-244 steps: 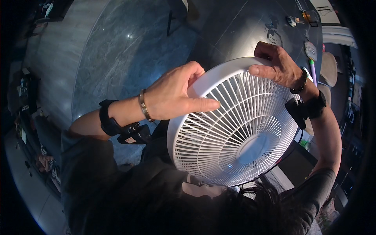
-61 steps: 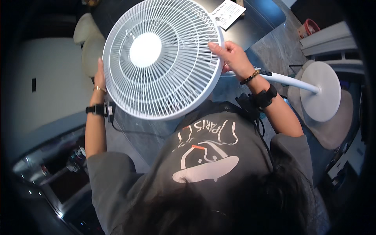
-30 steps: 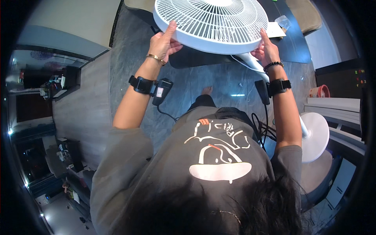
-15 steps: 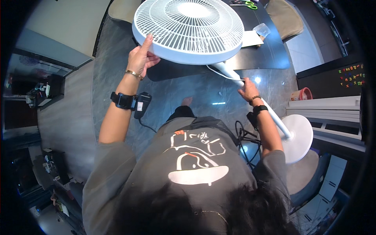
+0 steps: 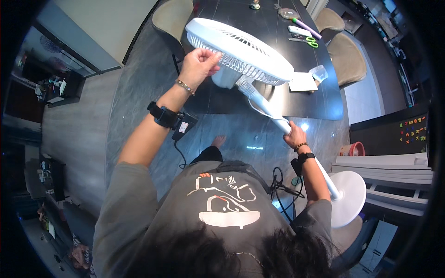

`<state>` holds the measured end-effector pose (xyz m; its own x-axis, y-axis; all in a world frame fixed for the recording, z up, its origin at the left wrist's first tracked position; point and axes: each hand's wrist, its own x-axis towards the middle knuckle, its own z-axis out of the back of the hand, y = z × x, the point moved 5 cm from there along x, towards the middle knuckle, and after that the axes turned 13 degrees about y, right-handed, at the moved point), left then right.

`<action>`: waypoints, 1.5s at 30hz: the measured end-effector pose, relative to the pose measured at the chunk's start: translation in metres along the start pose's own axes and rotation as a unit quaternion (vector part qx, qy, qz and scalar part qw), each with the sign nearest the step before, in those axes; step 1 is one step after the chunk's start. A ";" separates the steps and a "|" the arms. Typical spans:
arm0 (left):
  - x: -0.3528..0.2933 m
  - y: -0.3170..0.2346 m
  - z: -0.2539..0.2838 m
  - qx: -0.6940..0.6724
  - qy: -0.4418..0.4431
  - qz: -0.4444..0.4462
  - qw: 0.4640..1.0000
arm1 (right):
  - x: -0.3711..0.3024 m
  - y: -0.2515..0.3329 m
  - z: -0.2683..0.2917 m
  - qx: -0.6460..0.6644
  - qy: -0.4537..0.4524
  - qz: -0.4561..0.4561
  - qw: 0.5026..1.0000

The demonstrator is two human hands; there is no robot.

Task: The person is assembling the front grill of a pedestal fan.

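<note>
A white standing fan (image 5: 273, 109) slants across the view, its round base (image 5: 352, 201) at the lower right and its pole rising leftward to the head. The fan head (image 5: 245, 48) is tipped, so its side and slatted back guard show. My right hand (image 5: 295, 135) is wrapped round the pole, where a thin white cord runs alongside. My left hand (image 5: 199, 67) is beside the back guard at the head's left part, thumb and fingers pinched together. Whether the pinched fingers grip the guard or only lie against it, I cannot tell.
Beyond the fan stands a black table (image 5: 232, 11) with green-handled scissors (image 5: 310, 42), a white sheet (image 5: 302, 82) and a clear plastic piece (image 5: 319, 73). Beige chairs (image 5: 346, 60) flank it. Black cables (image 5: 282, 187) hang by my right side. A red-rimmed container (image 5: 356, 148) is at the right.
The fan head has swung from facing up to tilted, showing its back guard. My left hand has gone from holding the rim to a pinch beside the guard. My right hand stays on the pole.
</note>
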<state>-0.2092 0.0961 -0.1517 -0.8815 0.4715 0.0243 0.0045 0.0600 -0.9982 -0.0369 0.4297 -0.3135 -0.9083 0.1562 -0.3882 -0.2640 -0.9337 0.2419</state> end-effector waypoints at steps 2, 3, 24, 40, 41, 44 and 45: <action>0.005 -0.003 0.002 0.029 -0.006 -0.057 0.998 | -0.002 0.007 0.008 -0.024 0.012 0.001 1.000; 0.005 -0.002 0.004 0.042 -0.013 -0.057 0.997 | -0.006 0.007 0.012 -0.026 0.011 0.007 1.000; -0.078 -0.112 0.016 0.329 -0.134 -0.412 0.839 | -0.051 0.055 0.079 -0.016 0.009 0.144 0.989; -0.153 -0.243 0.154 0.515 0.044 -0.235 0.823 | -0.084 0.129 0.074 0.058 0.155 0.386 0.908; -0.155 -0.244 0.167 0.565 0.013 -0.193 0.802 | -0.085 0.130 0.065 0.047 0.139 0.395 0.907; -0.209 -0.240 0.169 0.442 -0.077 -0.145 0.882 | -0.089 0.151 0.040 0.023 0.138 0.449 0.883; -0.207 -0.235 0.173 0.402 -0.040 -0.100 0.909 | -0.089 0.153 0.029 0.049 0.136 0.451 0.881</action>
<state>-0.1099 -0.1680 0.0683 -0.8585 0.4539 0.2386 -0.4781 -0.5400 -0.6927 -0.0058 0.2823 -0.2159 -0.6556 -0.7296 -0.1947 0.4852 -0.6046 0.6317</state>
